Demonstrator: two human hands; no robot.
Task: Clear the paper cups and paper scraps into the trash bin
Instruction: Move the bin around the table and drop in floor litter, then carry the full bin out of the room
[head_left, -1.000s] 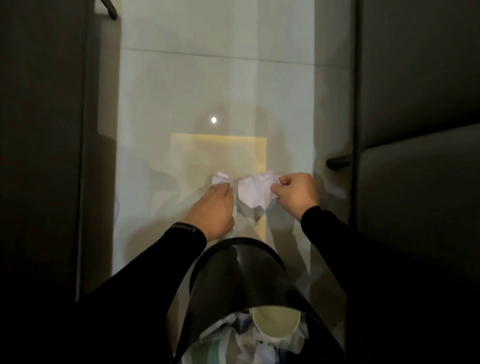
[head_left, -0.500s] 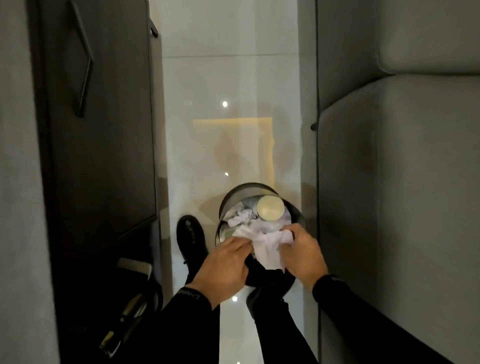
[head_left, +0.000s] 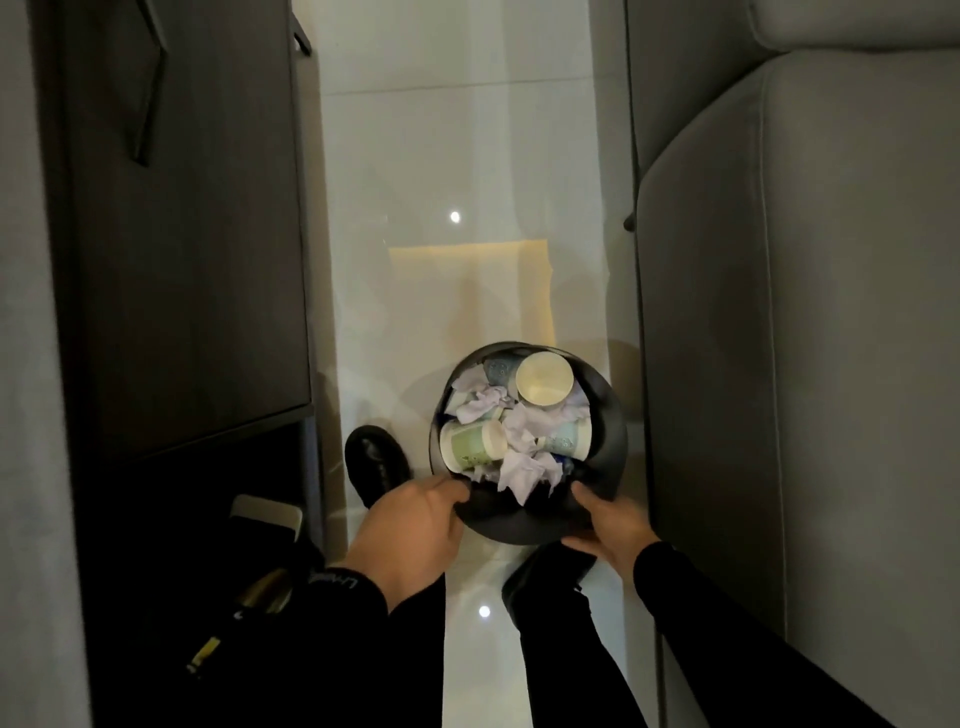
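Note:
The black round trash bin (head_left: 614, 434) stands on the glossy floor between my feet and holds several paper cups and crumpled scraps. One cup (head_left: 544, 378) shows its cream inside at the far rim, and a green cup (head_left: 470, 448) lies on its side at the left. A white paper scrap (head_left: 522, 470) sits on top near the front rim. My left hand (head_left: 410, 525) curls its fingers over the near left rim. The near right side is held by my right hand (head_left: 608, 525), thumb on the rim.
A dark cabinet (head_left: 182, 234) rises close on the left, with an open shelf below holding a pale object (head_left: 267, 512). A grey sofa (head_left: 805, 338) fills the right. My black shoes (head_left: 376, 462) stand beside the bin on the white tiled floor (head_left: 457, 156).
Both hands brought the crumpled paper over the bin and let it go; it now lies on top inside. The hands dropped to the bin's near rim.

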